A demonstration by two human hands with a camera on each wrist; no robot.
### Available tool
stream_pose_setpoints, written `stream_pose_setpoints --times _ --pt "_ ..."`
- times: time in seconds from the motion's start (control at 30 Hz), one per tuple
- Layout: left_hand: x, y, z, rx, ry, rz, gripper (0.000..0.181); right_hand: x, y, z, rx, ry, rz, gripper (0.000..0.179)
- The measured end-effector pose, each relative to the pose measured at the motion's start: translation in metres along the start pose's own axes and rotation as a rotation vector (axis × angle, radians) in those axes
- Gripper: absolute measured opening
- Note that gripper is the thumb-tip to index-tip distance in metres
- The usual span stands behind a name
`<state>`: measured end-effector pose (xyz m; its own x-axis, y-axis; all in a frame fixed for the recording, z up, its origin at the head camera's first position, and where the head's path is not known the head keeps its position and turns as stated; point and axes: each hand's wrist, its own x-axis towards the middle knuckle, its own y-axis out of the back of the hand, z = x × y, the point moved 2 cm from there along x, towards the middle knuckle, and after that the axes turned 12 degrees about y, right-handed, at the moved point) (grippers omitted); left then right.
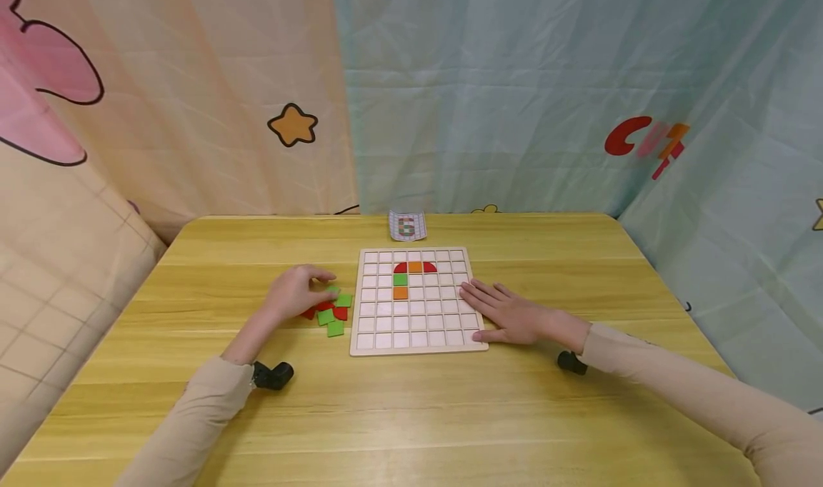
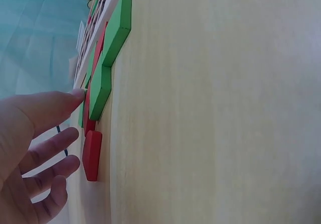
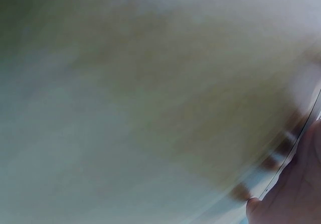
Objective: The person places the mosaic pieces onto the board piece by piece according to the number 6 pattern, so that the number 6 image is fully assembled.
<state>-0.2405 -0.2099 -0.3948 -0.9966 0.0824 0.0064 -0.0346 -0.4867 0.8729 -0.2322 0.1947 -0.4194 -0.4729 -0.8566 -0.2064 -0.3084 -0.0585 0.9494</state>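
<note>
I count five tiles (image 1: pixel 401 279) set in the grid board (image 1: pixel 419 323), between left hand (image 1: pixel 297 293) and right hand (image 1: pixel 511 315); partway, I judge | loose red and green tiles (image 1: pixel 335 328) by left hand, unplaced | left: fingers parted, contact uncertain; right: fingers spread flat on board's edge

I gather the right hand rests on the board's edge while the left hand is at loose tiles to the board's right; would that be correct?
The side is wrong: the head view shows the loose tiles left of the board; the rest stands.
</note>
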Motion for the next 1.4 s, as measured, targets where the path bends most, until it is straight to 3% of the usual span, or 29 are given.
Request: stream_pose_setpoints --times 0.37,0.8,1.4 --pt "0.0036 0.0012 -0.0026 -0.005 0.049 -0.03 0.033 -0.001 0.005 -0.0057 -0.005 0.027 0.026 0.082" --pt "0.0032 0.0037 -0.0021 0.003 0.026 -0.116 0.035 -0.0019 0.0026 -0.0043 0.004 0.045 0.057 0.082" --pt "0.0059 0.0009 -0.0028 0.084 0.041 -0.056 0.034 -0.0008 -0.0005 -0.0002 -0.015 0.017 0.024 0.083"
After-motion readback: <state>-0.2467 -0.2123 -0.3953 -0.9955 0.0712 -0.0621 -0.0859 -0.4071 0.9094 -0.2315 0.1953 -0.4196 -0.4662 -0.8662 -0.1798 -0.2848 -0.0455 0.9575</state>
